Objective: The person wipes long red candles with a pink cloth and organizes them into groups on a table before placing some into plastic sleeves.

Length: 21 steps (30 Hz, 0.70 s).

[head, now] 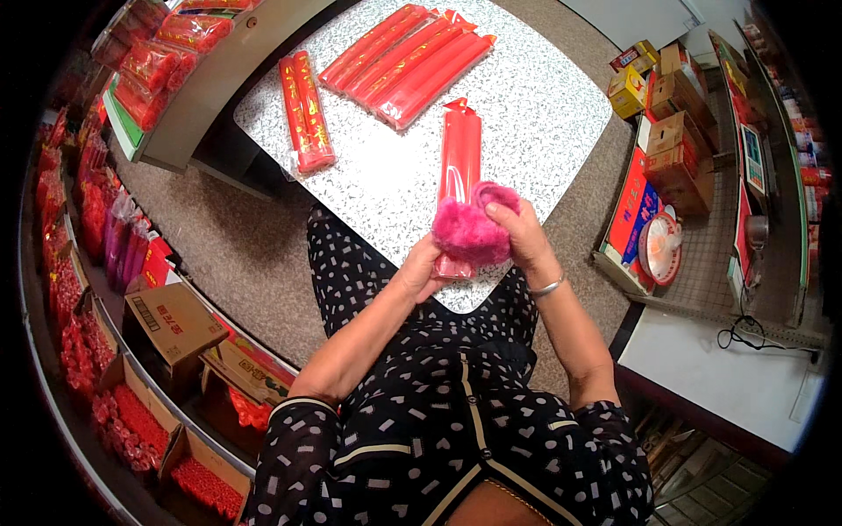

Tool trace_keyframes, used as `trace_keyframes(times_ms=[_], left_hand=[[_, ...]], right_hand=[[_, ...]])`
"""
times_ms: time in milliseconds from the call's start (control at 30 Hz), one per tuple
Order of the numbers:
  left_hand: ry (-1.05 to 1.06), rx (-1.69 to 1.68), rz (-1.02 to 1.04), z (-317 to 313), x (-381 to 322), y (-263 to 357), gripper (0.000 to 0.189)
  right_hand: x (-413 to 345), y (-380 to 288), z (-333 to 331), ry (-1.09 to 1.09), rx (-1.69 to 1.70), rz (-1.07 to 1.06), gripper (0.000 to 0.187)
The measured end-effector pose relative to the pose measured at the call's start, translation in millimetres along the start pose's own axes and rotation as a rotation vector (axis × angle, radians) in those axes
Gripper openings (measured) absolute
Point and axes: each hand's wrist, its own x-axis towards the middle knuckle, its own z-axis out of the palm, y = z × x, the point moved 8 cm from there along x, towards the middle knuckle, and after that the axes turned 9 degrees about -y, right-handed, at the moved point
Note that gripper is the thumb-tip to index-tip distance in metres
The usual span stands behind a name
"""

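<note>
A clear-wrapped pack of plain red candles (462,148) lies lengthwise before me on the speckled tabletop (552,125). My left hand (421,268) holds the pack's near end, its fingers partly hidden beneath. In my right hand (526,235) is a fuzzy pink cloth (470,230), bunched over the lower part of the wrapping. Farther up the table, several wrapped packs of red candles (408,66) lie side by side, some with gold decoration. To their left rests another pack with gold patterns (306,115), apart from the rest.
Shelving with red packaged goods (141,79) borders the table at upper left. Along the left stand a cardboard box (174,322) and open cartons of red items (135,417). On the right are stacked boxes (677,154), a bowl (660,250) and a white counter (717,368) with a black cable (750,332).
</note>
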Motion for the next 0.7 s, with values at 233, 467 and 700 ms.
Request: trace_keyframes(times_ms=[233, 467, 700], left_hand=[[0.139, 0.888, -0.265, -17.9, 2.7, 18.3, 0.053], [0.344, 1.647, 0.209, 11.2, -30.3, 68.7, 0.047], [0.304, 1.865, 0.523, 13.4, -52.9, 82.0, 0.040]], right_hand=[[11.1, -39.5, -11.8, 0.171, -0.474, -0.214, 0.028], [0.2, 7.4, 59.0, -0.065, -1.327, -0.482, 0.063], [-10.4, 15.7, 76.6, -0.157, -1.389, -0.546, 0.064]])
